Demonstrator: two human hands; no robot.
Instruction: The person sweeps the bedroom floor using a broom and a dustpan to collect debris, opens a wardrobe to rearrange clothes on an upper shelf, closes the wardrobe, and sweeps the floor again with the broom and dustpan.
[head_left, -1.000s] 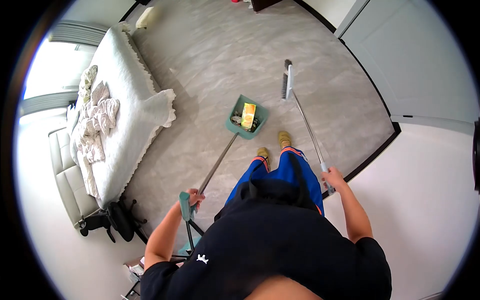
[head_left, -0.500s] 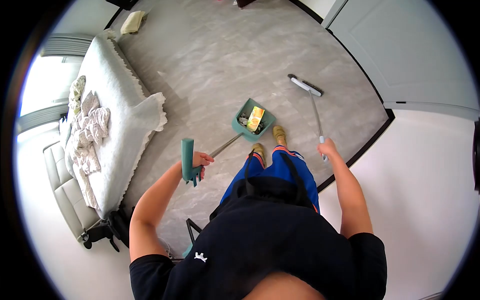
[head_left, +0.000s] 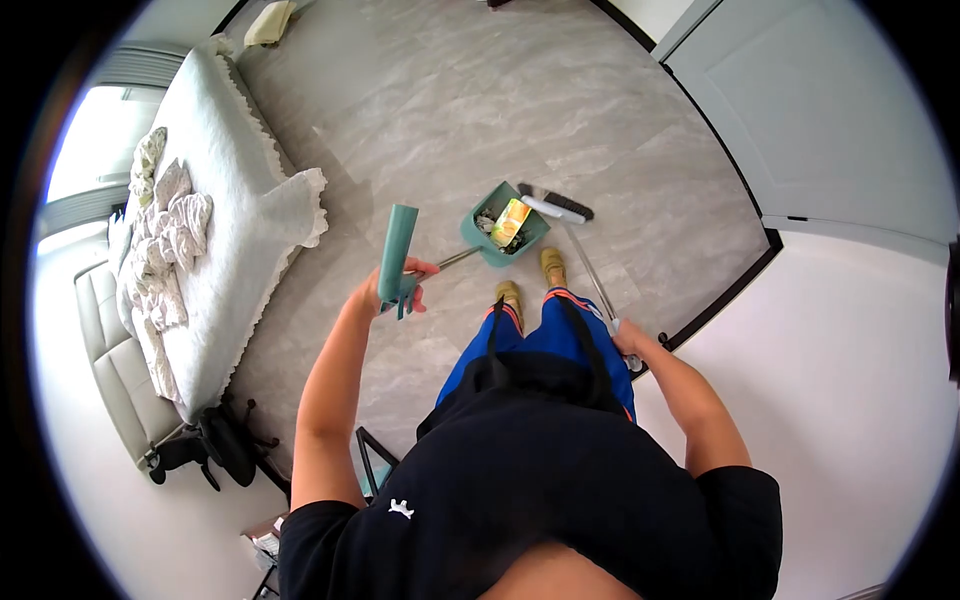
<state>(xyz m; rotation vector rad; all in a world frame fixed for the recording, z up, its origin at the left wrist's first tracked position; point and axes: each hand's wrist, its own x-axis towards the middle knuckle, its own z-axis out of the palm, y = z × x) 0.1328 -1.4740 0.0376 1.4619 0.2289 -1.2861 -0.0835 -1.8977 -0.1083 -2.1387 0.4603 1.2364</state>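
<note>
My left hand (head_left: 408, 284) is wrapped round the metal pole of a green dustpan (head_left: 478, 248), just below its green handle top (head_left: 398, 250). The pan rests on the floor in front of my feet. Inside it lie a yellow and orange packet (head_left: 511, 222) and some grey and dark debris. My right hand (head_left: 632, 338) grips the end of a broom (head_left: 592, 270) with a grey pole. Its head (head_left: 556, 206), white with dark bristles, sits against or very near the pan's right edge.
On the left stands a bed with a pale cover (head_left: 235, 190) and rumpled bedding (head_left: 172, 240). A black chair (head_left: 230, 445) is beside its near end. A grey door (head_left: 810, 110) and white wall (head_left: 820, 380) bound the right. A cream bundle (head_left: 270, 22) lies on the far floor.
The broom head has moved left along the floor, up to the dustpan. My right hand has come nearer my leg. My left hand has shifted up and slightly right with the dustpan handle.
</note>
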